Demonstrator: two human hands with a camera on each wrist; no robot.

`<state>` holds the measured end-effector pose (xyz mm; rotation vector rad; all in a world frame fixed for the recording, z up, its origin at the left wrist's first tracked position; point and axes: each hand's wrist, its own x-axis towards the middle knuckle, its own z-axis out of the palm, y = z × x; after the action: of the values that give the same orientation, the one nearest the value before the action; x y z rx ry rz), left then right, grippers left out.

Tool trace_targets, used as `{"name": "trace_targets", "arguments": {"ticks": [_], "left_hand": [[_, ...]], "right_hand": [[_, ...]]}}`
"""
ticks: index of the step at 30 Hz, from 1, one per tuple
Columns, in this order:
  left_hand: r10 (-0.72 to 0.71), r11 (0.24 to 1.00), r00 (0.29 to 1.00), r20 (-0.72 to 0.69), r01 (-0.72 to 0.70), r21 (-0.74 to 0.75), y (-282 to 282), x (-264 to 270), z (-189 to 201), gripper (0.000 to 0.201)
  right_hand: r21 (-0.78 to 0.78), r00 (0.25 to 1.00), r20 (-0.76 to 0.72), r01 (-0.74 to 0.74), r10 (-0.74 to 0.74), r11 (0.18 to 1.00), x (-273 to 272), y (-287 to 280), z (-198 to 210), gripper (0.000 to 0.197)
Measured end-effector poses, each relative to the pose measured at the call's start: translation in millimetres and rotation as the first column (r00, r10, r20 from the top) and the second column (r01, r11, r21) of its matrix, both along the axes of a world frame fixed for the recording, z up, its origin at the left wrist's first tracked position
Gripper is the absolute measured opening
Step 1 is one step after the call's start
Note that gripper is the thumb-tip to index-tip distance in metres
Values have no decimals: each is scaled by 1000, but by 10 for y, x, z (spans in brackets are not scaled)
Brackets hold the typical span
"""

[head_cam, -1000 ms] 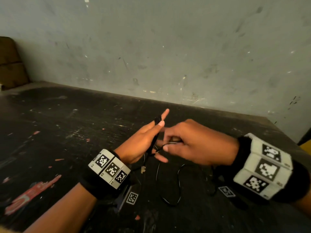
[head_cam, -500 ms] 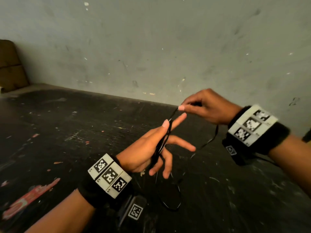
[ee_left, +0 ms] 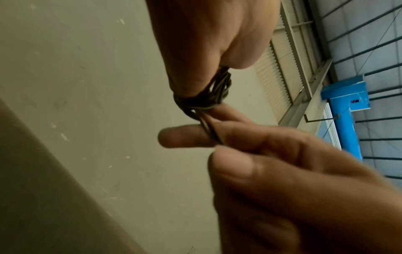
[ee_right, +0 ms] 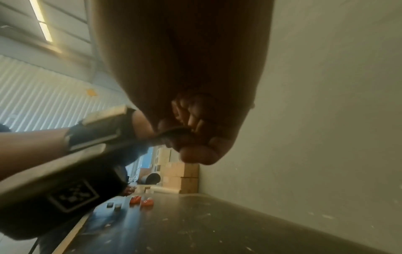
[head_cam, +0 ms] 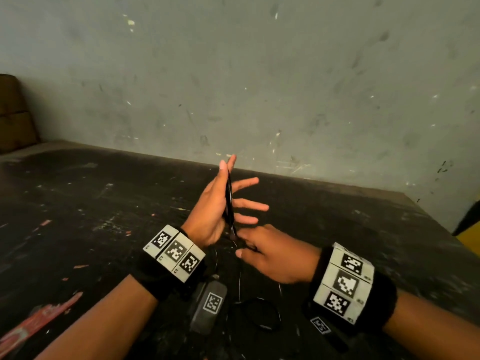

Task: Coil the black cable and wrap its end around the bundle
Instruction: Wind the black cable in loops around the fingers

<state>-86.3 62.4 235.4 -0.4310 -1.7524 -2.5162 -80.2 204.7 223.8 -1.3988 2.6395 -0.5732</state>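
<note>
My left hand (head_cam: 226, 167) stands upright over the table with its fingers spread. The thin black cable (head_cam: 229, 201) runs in several loops from between its thumb and forefinger down to the heel of the palm. The left wrist view shows the cable (ee_left: 204, 99) wound round the thumb. Just below the left palm, my right hand (head_cam: 242, 242) pinches the cable's running part, and the same right-hand pinch (ee_left: 217, 144) appears in the left wrist view. The loose remainder of the cable (head_cam: 262, 315) lies curled on the table between my wrists.
The dark, scratched table (head_cam: 91, 203) ends at a grey wall (head_cam: 259, 74). Cardboard boxes (head_cam: 13, 113) stand at the far left and a red mark (head_cam: 39, 318) lies near the front left. Small orange items (ee_right: 141, 202) lie further along the table.
My right hand has swung from up and right of the left fingertips down to below the left palm, taking the cable with it. The left hand now stands more upright.
</note>
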Motion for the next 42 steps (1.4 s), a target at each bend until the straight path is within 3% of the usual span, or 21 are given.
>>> {"name": "trace_targets", "arguments": {"ticks": [4,7,11,13,18,23,27,31,35,38,42], "left_hand": [[35,981,999,6,-33,-189,-19,16,-125,68],[38,913,999,-19,-43,-406,-44,46,-276,65],[-123,849,985,123,169,-500,-51,145,-460,74],[-179,828,966,186,250,-502,-79,201,-497,75],[-360,786,915,182,402,-470,-104,369,-379,74],[-464,844,880,102,474,-251,-96,387,-201,71],[-419,908,908,13,419,-14,-125,310,8,80],[-269,956,963,-6,268,118,-132,181,181,87],[-136,991,990,47,135,18,-113,67,127,97],[-40,994,998,52,45,-97,-46,30,9,118],[85,968,990,110,-56,-244,36,23,-83,88]], "right_hand": [[68,999,37,-29,27,997,147,12,103,18],[65,997,49,-61,58,996,196,30,292,16],[49,999,12,-38,37,998,92,82,643,15],[52,997,-73,-28,32,998,-4,132,840,9],[76,947,-318,-16,40,997,-266,254,1119,20],[3,920,-388,57,-52,998,-552,312,707,48],[-96,972,-189,126,-142,987,-567,254,150,32],[-35,992,-85,89,-92,995,-294,32,-278,29],[-134,999,-39,20,-26,991,-10,-117,-279,26],[-67,1000,-9,16,-17,998,50,-91,-100,25],[98,998,-4,-55,55,994,88,3,75,20]]}}
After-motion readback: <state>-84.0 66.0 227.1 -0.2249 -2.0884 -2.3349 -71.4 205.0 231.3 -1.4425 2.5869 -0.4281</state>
